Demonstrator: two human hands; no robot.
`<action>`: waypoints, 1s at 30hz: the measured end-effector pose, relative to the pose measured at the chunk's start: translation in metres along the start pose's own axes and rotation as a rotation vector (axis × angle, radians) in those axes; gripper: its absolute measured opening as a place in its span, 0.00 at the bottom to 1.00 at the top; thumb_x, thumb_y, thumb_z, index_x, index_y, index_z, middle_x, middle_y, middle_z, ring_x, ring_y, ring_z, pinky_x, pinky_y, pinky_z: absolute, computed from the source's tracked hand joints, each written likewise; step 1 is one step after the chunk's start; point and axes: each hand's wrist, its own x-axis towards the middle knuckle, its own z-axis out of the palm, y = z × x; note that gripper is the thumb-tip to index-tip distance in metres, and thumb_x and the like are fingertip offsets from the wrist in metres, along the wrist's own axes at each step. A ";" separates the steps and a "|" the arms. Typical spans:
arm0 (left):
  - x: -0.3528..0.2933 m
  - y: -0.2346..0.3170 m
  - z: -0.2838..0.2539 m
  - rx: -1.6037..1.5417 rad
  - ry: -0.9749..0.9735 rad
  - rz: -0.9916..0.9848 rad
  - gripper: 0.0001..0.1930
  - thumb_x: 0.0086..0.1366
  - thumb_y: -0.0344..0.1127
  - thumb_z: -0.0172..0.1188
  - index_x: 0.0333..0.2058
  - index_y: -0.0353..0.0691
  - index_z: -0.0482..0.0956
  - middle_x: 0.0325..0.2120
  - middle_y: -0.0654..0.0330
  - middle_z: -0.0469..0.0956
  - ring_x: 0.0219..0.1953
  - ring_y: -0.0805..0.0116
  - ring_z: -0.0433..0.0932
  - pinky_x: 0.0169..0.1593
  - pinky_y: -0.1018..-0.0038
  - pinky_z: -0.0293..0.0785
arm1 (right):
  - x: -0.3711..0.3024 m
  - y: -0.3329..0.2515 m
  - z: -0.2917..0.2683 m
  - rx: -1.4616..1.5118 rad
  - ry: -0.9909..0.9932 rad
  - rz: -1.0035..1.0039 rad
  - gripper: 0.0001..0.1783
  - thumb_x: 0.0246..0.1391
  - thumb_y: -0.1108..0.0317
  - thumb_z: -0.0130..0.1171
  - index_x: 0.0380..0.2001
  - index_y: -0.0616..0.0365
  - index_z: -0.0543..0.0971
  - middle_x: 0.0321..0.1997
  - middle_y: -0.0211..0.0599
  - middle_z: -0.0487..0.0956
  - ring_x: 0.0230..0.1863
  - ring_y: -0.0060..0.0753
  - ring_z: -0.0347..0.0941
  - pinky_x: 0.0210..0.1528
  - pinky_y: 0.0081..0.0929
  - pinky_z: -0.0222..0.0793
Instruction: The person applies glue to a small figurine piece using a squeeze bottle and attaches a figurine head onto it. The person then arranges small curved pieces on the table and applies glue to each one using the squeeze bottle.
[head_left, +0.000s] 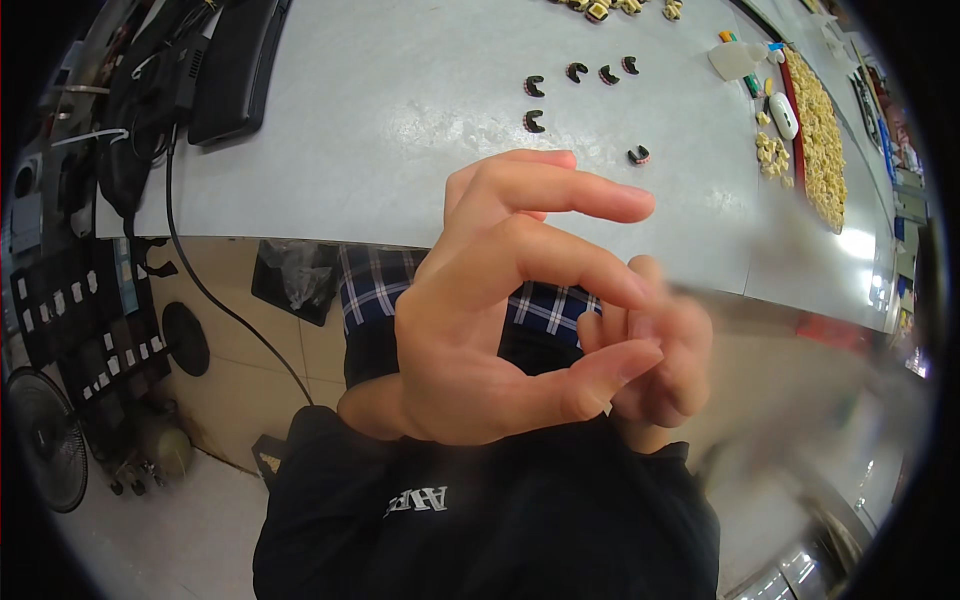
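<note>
My left hand (480,320) is raised in the middle of the view, in front of my body. Its fingers are curved and apart, with a gap between thumb and forefinger and no object visible between them. Just behind its fingertips is my right hand (670,365), fingers curled inward, partly hidden and slightly blurred; whether it holds something small I cannot make out. Beyond the hands, a small black horseshoe-shaped piece with a pinkish edge (638,155) lies on the grey table (380,130). Several similar black pieces (534,121) lie farther back.
Small yellowish pieces (597,10) lie at the far edge. On the right are a white bottle (735,60), a white oval device (783,116) and a red-edged tray of many pale pieces (822,150). A black case (235,75) and a cable (190,240) occupy the left.
</note>
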 end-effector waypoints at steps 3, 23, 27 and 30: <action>0.004 -0.004 0.000 0.024 -0.027 0.049 0.12 0.50 0.37 0.70 0.33 0.43 0.79 0.47 0.49 0.74 0.58 0.56 0.63 0.60 0.58 0.56 | 0.002 0.000 0.001 0.028 0.012 -0.021 0.18 0.56 0.72 0.48 0.47 0.72 0.76 0.36 0.48 0.71 0.35 0.35 0.70 0.40 0.29 0.67; -0.014 -0.012 0.014 0.068 0.055 0.154 0.13 0.59 0.36 0.64 0.28 0.35 0.70 0.32 0.54 0.75 0.36 0.64 0.71 0.43 0.71 0.67 | -0.008 -0.005 -0.009 -0.546 0.014 -0.280 0.03 0.55 0.78 0.58 0.34 0.64 0.77 0.38 0.41 0.77 0.35 0.28 0.72 0.38 0.23 0.68; -0.009 -0.009 0.018 -0.133 -0.038 0.137 0.27 0.71 0.53 0.43 0.38 0.30 0.76 0.38 0.46 0.78 0.37 0.61 0.74 0.44 0.69 0.70 | -0.014 -0.018 -0.007 -0.456 0.040 -0.352 0.23 0.70 0.58 0.36 0.43 0.64 0.77 0.46 0.43 0.75 0.37 0.28 0.73 0.39 0.22 0.69; 0.005 0.023 0.032 -0.452 -0.247 0.095 0.45 0.67 0.68 0.21 0.54 0.29 0.69 0.50 0.38 0.72 0.49 0.51 0.73 0.50 0.60 0.69 | -0.011 -0.020 -0.016 -0.606 0.203 -0.402 0.30 0.69 0.49 0.32 0.47 0.67 0.74 0.45 0.44 0.73 0.37 0.29 0.72 0.40 0.25 0.69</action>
